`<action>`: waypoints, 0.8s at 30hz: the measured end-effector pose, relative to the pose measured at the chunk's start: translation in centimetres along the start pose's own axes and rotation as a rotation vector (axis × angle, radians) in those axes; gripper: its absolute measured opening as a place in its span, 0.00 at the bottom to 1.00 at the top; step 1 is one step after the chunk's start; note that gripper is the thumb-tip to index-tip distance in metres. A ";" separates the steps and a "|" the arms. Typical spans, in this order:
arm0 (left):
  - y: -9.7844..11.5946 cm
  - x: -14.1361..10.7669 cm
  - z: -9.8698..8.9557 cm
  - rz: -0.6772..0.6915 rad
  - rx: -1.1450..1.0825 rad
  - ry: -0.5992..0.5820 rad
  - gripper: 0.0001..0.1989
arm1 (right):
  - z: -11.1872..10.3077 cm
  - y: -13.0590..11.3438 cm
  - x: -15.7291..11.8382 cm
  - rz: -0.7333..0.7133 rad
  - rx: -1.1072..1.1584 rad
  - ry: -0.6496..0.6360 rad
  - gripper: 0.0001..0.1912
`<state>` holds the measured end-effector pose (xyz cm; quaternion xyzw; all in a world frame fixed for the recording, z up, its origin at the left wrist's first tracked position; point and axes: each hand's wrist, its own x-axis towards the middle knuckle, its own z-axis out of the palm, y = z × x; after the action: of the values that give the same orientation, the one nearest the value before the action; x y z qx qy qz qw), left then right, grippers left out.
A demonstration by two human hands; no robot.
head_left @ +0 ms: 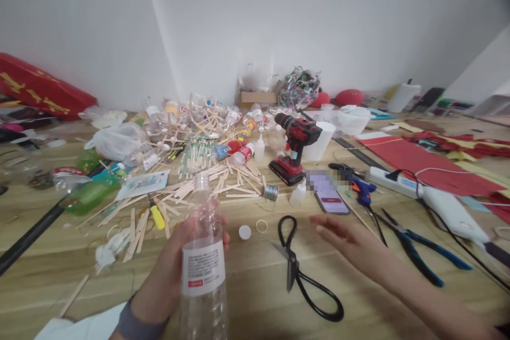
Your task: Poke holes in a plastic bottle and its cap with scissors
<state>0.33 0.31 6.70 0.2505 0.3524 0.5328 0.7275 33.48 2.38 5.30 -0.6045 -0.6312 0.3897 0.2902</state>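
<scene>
My left hand (179, 244) is wrapped round a clear plastic bottle (204, 287) with a white label, held upright with its mouth uncapped. Fingers stretched out, my right hand (338, 231) hovers over the table with nothing in it. Between the two hands lie black-handled scissors (292, 263), their blades partly spread. A white bottle cap (244, 232) and a thin pale ring (262, 226) rest just right of the bottle. Beyond my right fingers is a phone (329, 194) with its screen lit.
A red cordless drill (295, 143) stands mid-table. Wooden sticks (235, 180) and plastic bottles pile up behind. To the right are blue-handled pliers (422, 249), a blue glue gun (362, 188) and a power strip (398, 183) with cords. A small squeeze bottle (297, 194) sits near a thread spool (271, 192).
</scene>
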 end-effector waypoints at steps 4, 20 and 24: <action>0.0 0.9 -0.5 0.001 -0.052 0.031 0.26 | -3.8 -1.5 5.0 -0.078 -0.080 0.267 0.24; -1.1 4.7 -4.1 0.021 -0.216 -0.110 0.20 | -1.5 -1.8 22.3 -0.378 0.189 0.335 0.15; -1.8 5.7 -5.1 0.003 -0.258 -0.126 0.22 | -1.6 -0.8 23.1 -0.421 0.157 0.396 0.15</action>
<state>-1.51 5.13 0.77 0.1883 0.2343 0.5578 0.7736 32.02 25.45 4.42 -0.5005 -0.6418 0.2431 0.5278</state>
